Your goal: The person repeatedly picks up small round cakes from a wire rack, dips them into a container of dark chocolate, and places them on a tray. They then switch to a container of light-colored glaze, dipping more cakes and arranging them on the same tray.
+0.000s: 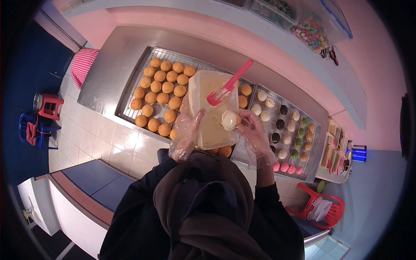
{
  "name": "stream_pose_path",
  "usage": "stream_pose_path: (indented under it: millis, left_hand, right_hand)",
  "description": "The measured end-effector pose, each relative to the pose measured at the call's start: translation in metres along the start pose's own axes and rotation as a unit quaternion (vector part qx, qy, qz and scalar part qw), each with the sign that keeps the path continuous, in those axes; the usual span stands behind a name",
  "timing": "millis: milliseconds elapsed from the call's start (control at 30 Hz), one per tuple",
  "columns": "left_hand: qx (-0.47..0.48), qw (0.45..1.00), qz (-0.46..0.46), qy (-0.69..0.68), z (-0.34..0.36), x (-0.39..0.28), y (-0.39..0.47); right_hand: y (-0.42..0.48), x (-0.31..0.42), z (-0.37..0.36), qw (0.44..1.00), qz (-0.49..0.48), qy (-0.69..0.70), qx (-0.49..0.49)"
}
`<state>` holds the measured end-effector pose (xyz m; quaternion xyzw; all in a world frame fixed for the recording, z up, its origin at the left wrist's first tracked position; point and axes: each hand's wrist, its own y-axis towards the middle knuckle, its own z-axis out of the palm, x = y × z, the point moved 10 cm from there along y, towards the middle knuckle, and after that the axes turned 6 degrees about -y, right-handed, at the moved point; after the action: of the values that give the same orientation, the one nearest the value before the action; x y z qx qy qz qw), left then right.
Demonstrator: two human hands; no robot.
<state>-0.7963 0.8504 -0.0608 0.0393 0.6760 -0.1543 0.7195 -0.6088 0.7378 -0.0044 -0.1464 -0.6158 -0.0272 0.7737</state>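
My left hand (187, 131), in a clear plastic glove, grips the left side of a translucent plastic tub (214, 143) of pale cream glaze. A pink spatula (229, 84) with white glaze smeared on its head rests across the tub, its handle beyond the far rim. Above the tub's right side, my gloved right hand (255, 135) holds a small round bun (230, 120) by its plain end. White glaze coats the side of this bun turned towards the tub. The tub hides part of the tray of plain buns beneath it.
Plain golden buns (167, 87) sit in rows on a wire rack in the left tray (121, 112). The right tray (314, 156) carries buns topped white, black, green, orange and pink. A wall shelf (352, 94) overhangs the steel table (97, 84). A red chair (339, 208) stands at right.
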Motion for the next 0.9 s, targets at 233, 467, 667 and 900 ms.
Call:
stream_pose_path:
  millis: [233, 467, 667, 900]
  left_hand:
    - [0.003, 0.998, -0.034, 0.050, 0.014, 0.001, -0.006]
    - [0.023, 0.999, -0.031, -0.008, 0.028, -0.002, -0.009]
    - [0.037, 0.997, -0.041, -0.045, 0.039, -0.013, -0.014]
    - [0.059, 0.996, -0.066, -0.028, 0.042, 0.018, -0.013]
  right_hand:
    - [-0.019, -0.039, -0.015, 0.967, 0.058, 0.237, -0.070]
    - [-0.034, -0.045, -0.033, 0.925, -0.008, 0.369, -0.087]
    - [-0.041, -0.007, -0.047, 0.973, -0.057, 0.207, -0.080]
    - [-0.025, 0.017, 0.000, 0.905, -0.112, -0.407, -0.053]
